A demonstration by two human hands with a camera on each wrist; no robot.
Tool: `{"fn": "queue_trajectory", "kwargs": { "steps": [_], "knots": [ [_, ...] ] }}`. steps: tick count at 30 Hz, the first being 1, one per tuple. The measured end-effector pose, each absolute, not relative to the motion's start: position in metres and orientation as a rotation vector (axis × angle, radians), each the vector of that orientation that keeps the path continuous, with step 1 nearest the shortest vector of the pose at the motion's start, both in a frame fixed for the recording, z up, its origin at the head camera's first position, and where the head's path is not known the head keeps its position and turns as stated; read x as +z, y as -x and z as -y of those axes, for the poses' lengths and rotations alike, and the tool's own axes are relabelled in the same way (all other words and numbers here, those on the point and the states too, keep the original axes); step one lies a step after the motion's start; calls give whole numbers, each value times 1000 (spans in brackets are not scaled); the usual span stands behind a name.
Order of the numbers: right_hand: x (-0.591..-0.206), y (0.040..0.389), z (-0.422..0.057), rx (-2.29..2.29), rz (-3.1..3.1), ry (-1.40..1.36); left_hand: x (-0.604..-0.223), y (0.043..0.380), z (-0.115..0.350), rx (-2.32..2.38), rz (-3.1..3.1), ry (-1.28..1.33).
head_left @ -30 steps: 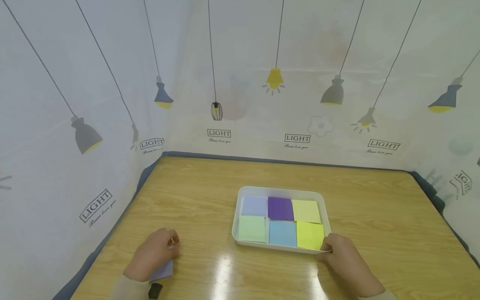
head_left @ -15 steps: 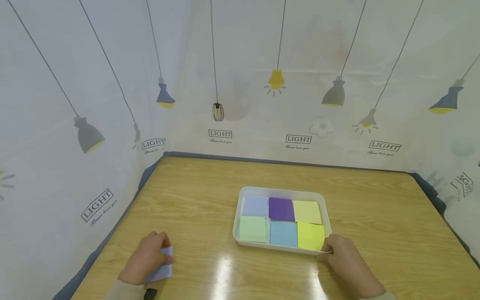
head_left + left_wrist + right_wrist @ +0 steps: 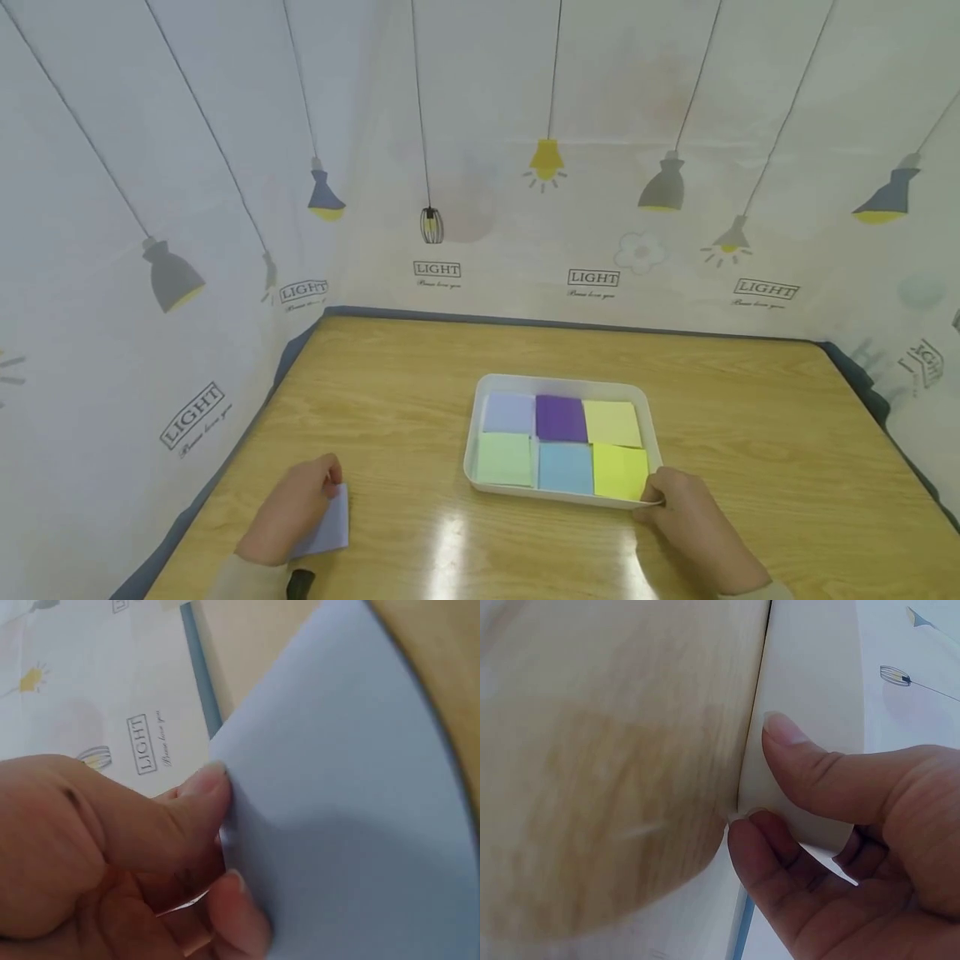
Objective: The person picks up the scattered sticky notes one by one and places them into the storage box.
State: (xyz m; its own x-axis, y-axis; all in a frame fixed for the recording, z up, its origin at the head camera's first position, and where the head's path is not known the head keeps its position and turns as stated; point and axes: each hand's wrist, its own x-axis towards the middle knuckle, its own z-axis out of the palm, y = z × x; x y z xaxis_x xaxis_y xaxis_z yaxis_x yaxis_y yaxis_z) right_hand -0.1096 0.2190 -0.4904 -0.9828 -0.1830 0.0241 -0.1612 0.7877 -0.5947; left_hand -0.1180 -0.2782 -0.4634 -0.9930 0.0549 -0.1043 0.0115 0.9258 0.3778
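At the lower left of the head view, my left hand (image 3: 294, 510) pinches a pale lavender-blue paper square (image 3: 328, 527). The left wrist view shows thumb and fingers at the edge of this paper (image 3: 352, 787), which looks slightly bowed. My right hand (image 3: 690, 517) grips the near right corner of a white tray (image 3: 555, 495); in the right wrist view the thumb lies on the tray's outer wall (image 3: 802, 690) with fingertips at its rim. Lying in two rows in the tray are lavender (image 3: 510, 413), purple (image 3: 561, 418), pale yellow (image 3: 612, 423), pale green (image 3: 505, 459), blue (image 3: 566, 468) and bright yellow (image 3: 620, 472) squares.
The wooden table (image 3: 405, 375) is bordered by a white curtain (image 3: 495, 208) printed with hanging lamps, at the back and both sides. A small black object (image 3: 300, 584) shows beside the left sleeve. Light glares off the table's front part.
My left hand has shifted slightly left, and more of the paper square shows beyond its fingers. The tray and my right hand hold their places.
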Motion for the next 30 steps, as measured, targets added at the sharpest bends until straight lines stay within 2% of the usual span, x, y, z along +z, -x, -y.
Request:
{"fn": "queue_trajectory", "kwargs": {
  "steps": [17,30],
  "knots": [
    [-492,111,-218,-941,-2957,250,-428,149,227,593,-3046,-304],
    [-489,110,-218,-936,-2933,237,-423,168,193,553,-3027,-328]
  ]
}}
